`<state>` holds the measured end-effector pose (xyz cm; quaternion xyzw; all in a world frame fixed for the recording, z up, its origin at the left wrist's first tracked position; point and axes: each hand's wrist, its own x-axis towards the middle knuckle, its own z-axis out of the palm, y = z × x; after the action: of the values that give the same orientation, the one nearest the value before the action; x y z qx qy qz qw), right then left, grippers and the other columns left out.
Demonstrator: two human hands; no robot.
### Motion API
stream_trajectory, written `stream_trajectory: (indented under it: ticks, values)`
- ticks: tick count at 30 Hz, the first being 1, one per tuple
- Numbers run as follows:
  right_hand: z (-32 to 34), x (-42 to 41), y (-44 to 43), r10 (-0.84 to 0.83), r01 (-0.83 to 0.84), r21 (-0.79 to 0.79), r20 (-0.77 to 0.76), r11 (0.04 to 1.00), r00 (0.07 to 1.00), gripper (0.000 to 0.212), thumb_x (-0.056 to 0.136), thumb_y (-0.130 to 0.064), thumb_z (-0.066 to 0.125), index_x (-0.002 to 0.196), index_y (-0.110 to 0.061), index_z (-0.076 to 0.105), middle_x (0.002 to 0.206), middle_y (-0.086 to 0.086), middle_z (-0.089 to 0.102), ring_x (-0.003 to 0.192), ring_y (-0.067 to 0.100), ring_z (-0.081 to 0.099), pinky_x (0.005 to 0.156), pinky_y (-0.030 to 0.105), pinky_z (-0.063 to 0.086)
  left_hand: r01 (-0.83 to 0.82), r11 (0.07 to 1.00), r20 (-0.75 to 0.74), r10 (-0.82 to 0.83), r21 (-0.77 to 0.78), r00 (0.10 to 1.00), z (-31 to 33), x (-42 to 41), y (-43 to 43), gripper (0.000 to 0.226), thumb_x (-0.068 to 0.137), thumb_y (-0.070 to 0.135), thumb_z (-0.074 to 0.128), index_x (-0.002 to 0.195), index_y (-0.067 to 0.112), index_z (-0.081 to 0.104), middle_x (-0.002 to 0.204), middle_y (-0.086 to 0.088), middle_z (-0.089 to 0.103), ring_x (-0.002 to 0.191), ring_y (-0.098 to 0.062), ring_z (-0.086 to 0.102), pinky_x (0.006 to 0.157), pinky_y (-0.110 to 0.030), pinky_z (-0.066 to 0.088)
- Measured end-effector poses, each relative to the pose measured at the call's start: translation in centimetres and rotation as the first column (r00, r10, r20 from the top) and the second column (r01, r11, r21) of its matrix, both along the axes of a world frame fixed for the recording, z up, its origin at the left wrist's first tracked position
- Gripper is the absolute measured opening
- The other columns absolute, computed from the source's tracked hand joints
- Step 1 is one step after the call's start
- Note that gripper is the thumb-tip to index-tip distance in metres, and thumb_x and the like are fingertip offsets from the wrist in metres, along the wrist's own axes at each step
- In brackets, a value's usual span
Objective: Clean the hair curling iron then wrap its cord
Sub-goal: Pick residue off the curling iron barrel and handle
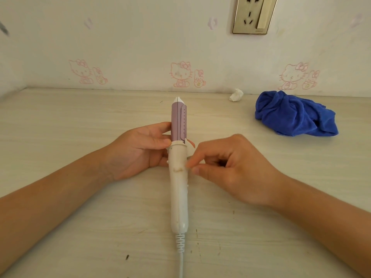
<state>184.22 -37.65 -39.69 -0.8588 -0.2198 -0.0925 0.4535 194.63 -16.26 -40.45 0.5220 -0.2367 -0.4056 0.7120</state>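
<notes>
Your curling iron (178, 177) sits in the middle of the desk (80, 121), lengthwise, with its purple barrel and white tip pointing at the wall and its white handle toward you. Its cord (181, 263) runs from the ribbed end of the handle off the near edge of the view.

Your left hand (138, 151) holds the iron where barrel meets handle, thumb on top and fingers curled beneath. Your right hand (230, 167) pinches at the right side of the handle with thumb and forefinger, the other fingers curled in; the fingertips are blurred.

A crumpled blue cloth (293, 115) lies well apart at the right rear, with a wad of tissue (236, 95) near the wall. A wall socket (254, 15) is above.
</notes>
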Motion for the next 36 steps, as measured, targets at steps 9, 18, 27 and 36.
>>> stream_trajectory:
  ticks: [9, 18, 27, 36]
  values:
    - [-0.04, 0.14, -0.09, -0.055, 0.054, 0.004, 0.041, 0.999, 0.998, 0.012, 0.091, -0.002, 0.074, 0.086, -0.011, 0.078, 0.047, -0.009, 0.036, 0.045, 0.008, 0.030, 0.052, 0.013, 0.030, -0.012, 1.000, -0.007, 0.012, 0.005, 1.000, 0.11, -0.05, -0.03, 0.055, 0.089, 0.001, 0.045, 0.144, -0.004, 0.045, 0.109, -0.019, 0.070, 0.087, -0.030, 0.072, 0.071, -0.034, 0.060]
    - [-0.06, 0.32, -0.19, -0.052, 0.052, 0.019, 0.034, 0.998, 0.998, 0.011, 0.091, -0.003, 0.074, 0.086, -0.011, 0.079, 0.047, -0.011, 0.035, 0.046, 0.008, 0.030, 0.052, 0.014, 0.030, -0.020, 1.000, 0.004, 0.020, 0.016, 1.000, 0.18, -0.11, -0.04, 0.060, 0.089, 0.002, 0.046, 0.148, -0.006, 0.041, 0.111, -0.019, 0.070, 0.088, -0.032, 0.072, 0.074, -0.035, 0.061]
    - [-0.21, -0.02, 0.09, -0.060, 0.063, -0.027, 0.080, 0.998, 0.995, 0.013, 0.090, -0.003, 0.074, 0.086, -0.014, 0.079, 0.048, -0.011, 0.036, 0.046, 0.009, 0.033, 0.053, 0.013, 0.031, -0.005, 1.000, 0.007, 0.005, -0.007, 1.000, 0.01, 0.11, 0.04, 0.057, 0.092, 0.001, 0.044, 0.148, -0.004, 0.040, 0.111, -0.018, 0.071, 0.090, -0.030, 0.069, 0.074, -0.034, 0.060]
    - [-0.01, 0.23, -0.13, -0.093, 0.092, 0.015, 0.088, 0.996, 0.992, 0.011, 0.090, -0.003, 0.074, 0.086, -0.012, 0.078, 0.049, -0.011, 0.036, 0.047, 0.009, 0.032, 0.054, 0.013, 0.031, 0.016, 1.000, 0.038, -0.016, -0.014, 0.999, -0.20, 0.40, 0.10, 0.059, 0.093, 0.007, 0.051, 0.152, 0.013, 0.043, 0.118, -0.013, 0.073, 0.094, -0.029, 0.075, 0.080, -0.038, 0.061]
